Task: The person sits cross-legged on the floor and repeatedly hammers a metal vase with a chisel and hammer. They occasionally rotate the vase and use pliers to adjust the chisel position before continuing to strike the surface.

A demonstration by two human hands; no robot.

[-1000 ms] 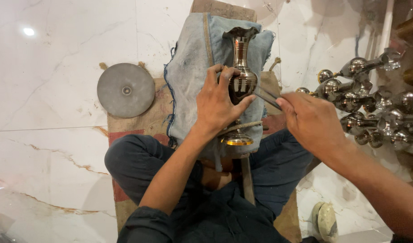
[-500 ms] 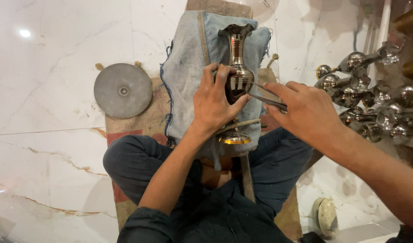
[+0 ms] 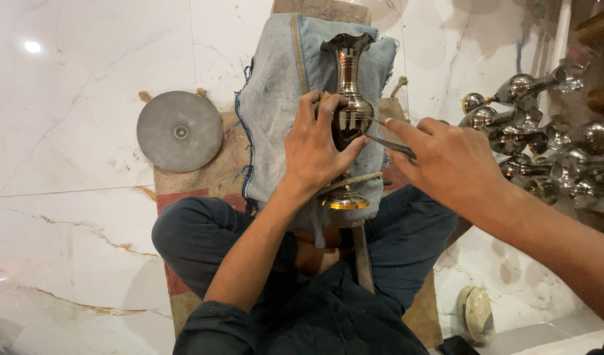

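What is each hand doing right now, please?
Left hand: closed around the metal vase.
Right hand: closed on a thin metal tool touching the vase.

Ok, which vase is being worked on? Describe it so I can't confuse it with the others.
Find the blue denim cloth on the lap. The metal vase lies on it under the left hand, with the right hand pressing a thin tool to it. Unlike the heaped vases on the right, it lies alone.

White marble floor [image 3: 72, 217], brown-veined; burlap mat [image 3: 213, 177] at centre, grey metal disc [image 3: 179, 131] at its upper-left edge, heaped shiny metal vases [image 3: 545, 151] at right.
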